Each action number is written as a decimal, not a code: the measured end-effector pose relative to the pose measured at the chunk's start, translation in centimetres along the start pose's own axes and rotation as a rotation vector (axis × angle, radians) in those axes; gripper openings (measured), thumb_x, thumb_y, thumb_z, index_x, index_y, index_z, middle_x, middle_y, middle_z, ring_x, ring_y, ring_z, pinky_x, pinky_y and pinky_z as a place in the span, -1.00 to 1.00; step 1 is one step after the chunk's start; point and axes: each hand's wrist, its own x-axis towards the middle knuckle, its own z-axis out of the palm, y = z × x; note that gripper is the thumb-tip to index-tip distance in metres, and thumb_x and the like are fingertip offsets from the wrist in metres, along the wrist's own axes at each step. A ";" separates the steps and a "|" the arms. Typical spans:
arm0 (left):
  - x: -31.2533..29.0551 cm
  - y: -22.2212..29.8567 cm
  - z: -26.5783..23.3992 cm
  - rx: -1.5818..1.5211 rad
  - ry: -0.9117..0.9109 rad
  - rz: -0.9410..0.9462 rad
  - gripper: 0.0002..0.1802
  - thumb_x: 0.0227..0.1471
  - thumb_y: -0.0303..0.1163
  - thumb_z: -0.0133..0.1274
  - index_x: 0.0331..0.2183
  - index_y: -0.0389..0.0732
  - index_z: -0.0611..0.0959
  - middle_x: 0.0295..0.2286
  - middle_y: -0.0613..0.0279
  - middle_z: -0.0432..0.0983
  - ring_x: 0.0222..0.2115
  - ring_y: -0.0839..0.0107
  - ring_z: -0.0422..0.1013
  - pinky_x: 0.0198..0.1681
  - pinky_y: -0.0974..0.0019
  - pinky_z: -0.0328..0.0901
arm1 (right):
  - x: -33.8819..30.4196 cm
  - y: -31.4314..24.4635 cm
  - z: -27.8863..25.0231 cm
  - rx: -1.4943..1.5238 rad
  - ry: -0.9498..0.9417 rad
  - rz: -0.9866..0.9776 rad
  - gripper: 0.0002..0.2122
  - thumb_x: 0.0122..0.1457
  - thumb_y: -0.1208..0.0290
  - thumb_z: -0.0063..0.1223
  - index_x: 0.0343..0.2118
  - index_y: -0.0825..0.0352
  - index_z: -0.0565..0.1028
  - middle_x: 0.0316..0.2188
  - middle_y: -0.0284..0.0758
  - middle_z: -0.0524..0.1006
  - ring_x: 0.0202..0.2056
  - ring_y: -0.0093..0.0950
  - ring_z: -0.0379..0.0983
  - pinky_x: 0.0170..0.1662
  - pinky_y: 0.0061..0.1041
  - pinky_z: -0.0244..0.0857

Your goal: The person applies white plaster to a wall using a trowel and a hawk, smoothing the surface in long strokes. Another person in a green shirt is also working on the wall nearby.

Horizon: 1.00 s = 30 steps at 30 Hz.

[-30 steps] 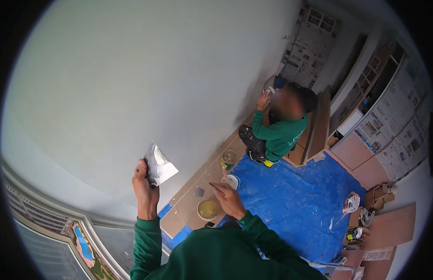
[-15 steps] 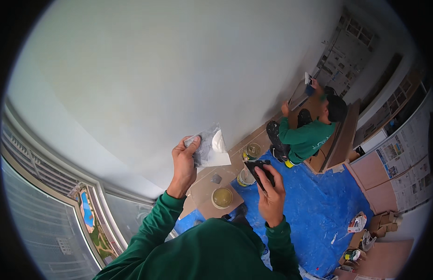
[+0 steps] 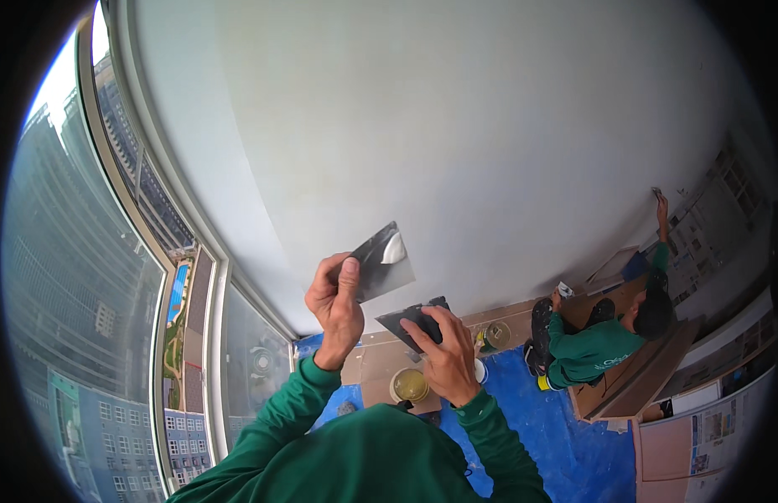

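Observation:
My left hand (image 3: 337, 310) grips one edge of a flat metal filler plate (image 3: 375, 277), its thumb on top. A dab of white filler (image 3: 394, 249) lies near the plate's far corner. My right hand (image 3: 449, 359) is closed on a dark scraper (image 3: 399, 324) with a black grip; its blade is tilted toward the plate and apart from it. Both tools are in front of a pale, smooth wall (image 3: 422, 142), a little below the middle of the view.
An open bucket (image 3: 410, 385) stands on brown floor covering below my right hand, another bucket (image 3: 495, 335) by the wall. Blue sheeting (image 3: 523, 419) covers the floor. A co-worker in green (image 3: 603, 344) crouches at right, one arm raised to the wall. Windows (image 3: 163, 277) line the left.
My view has swung left and up, bringing more window in. My right hand and its scraper have moved left, closer to the plate. The co-worker's arm now reaches higher.

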 end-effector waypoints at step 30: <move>-7.1 7.0 -21.2 0.074 0.544 -0.300 -0.85 0.16 -0.37 0.03 -0.28 -0.25 0.55 -0.41 0.30 0.49 -0.42 0.51 0.42 -0.34 0.46 0.32 | 22.2 8.6 19.7 1.536 0.801 1.010 -0.71 0.02 0.48 0.03 -0.18 0.48 0.41 -0.21 -0.18 0.48 -0.25 -0.31 0.49 -0.24 -0.29 0.46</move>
